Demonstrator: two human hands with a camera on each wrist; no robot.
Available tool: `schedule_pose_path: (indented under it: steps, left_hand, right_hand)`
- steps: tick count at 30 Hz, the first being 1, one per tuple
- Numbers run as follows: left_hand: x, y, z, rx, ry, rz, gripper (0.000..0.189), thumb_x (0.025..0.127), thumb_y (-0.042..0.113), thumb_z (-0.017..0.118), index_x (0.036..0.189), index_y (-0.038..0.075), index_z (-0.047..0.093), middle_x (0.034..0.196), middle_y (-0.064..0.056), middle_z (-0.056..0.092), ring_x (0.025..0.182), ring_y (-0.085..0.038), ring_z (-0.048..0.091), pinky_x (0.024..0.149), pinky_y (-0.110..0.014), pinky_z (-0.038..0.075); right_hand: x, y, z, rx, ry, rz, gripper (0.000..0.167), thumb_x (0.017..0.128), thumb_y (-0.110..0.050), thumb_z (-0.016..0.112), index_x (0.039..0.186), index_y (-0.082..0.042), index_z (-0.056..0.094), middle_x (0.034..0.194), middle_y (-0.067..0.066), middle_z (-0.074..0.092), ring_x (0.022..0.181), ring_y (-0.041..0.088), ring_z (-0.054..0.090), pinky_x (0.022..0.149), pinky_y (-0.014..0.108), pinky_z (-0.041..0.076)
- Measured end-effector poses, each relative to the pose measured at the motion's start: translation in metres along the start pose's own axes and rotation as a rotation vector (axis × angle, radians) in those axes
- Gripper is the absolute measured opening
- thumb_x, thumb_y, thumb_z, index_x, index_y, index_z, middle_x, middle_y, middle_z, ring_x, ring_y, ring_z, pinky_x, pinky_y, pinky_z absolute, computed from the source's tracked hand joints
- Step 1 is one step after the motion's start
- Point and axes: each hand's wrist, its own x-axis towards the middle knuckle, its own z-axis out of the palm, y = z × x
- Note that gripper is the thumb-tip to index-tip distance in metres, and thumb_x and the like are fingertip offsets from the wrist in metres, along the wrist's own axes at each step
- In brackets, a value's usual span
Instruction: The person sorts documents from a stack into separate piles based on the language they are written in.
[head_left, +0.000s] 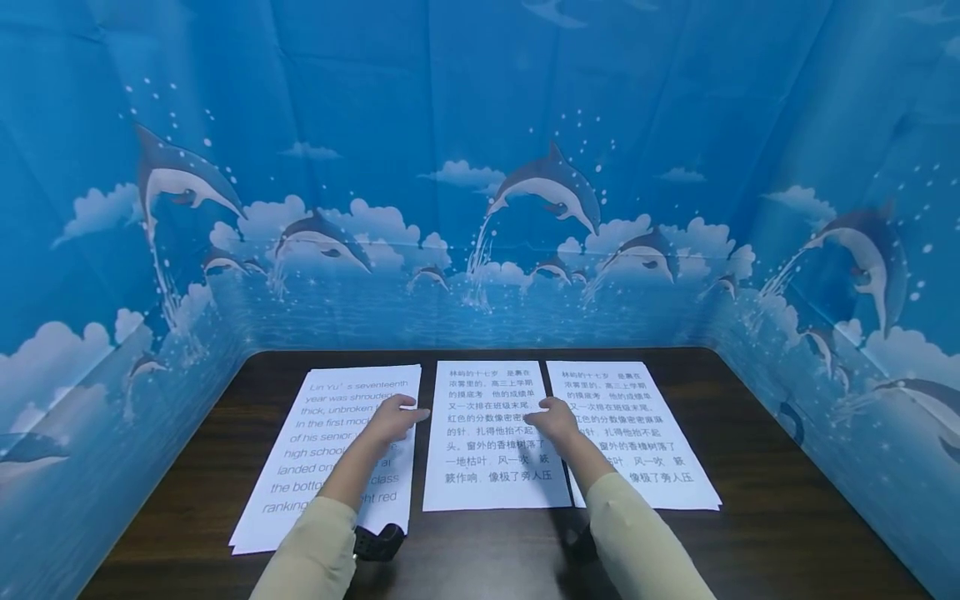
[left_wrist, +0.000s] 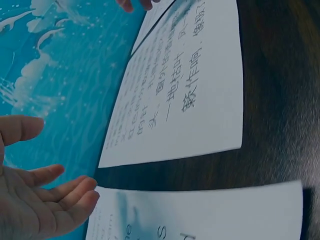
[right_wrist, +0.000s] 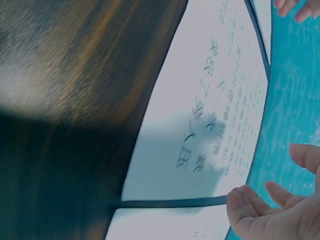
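Three sets of white printed paper lie side by side on a dark wooden table. My left hand (head_left: pixel 393 419) hovers over the right part of the English-text sheets (head_left: pixel 300 450), its fingers loosely bent and holding nothing. Above the gap between the middle Chinese-text sheet (head_left: pixel 480 450) and the right Chinese-text sheets (head_left: pixel 637 433) is my right hand (head_left: pixel 557 421), also holding nothing. In the left wrist view the left hand (left_wrist: pixel 47 200) shows thumb and fingers apart. The right hand (right_wrist: pixel 280 205) looks the same in the right wrist view.
The dark table (head_left: pixel 780 517) has rounded far corners. A blue curtain (head_left: pixel 480 100) printed with dolphins and clouds stands around its back and sides. A black band (head_left: pixel 378 542) is on the left wrist.
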Motion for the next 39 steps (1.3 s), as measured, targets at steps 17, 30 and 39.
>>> schedule_pose_path:
  steps: [17,30,39]
  left_hand:
    - [-0.045,0.026,0.011,-0.009,-0.084,-0.048,0.055,0.078,0.028,0.058,0.117,-0.008,0.042,0.106,-0.023,0.049,0.095,-0.036,0.048,0.076,-0.045,0.042]
    - [-0.037,0.027,0.02,-0.103,-0.025,-0.111,0.047,0.079,0.022,0.056,0.112,-0.009,0.044,0.101,-0.022,0.049,0.095,-0.035,0.049,0.074,-0.04,0.045]
    - [-0.033,0.022,0.022,-0.204,-0.014,-0.125,0.041,0.081,0.014,0.053,0.112,-0.011,0.042,0.104,-0.024,0.047,0.097,-0.035,0.049,0.07,-0.036,0.047]
  right_hand:
    - [0.035,0.051,0.009,0.041,0.087,0.187,0.05,0.078,-0.023,0.06,0.116,0.005,0.044,0.104,0.02,0.05,0.094,0.034,0.05,0.074,0.044,0.044]
    - [0.066,0.082,0.021,0.174,0.098,0.214,0.039,0.079,-0.022,0.059,0.107,0.003,0.05,0.095,0.014,0.05,0.08,0.025,0.053,0.064,0.036,0.047]
    - [0.025,0.051,0.003,0.277,0.14,0.263,0.03,0.078,-0.007,0.056,0.104,0.007,0.051,0.092,0.017,0.052,0.082,0.028,0.053,0.057,0.026,0.047]
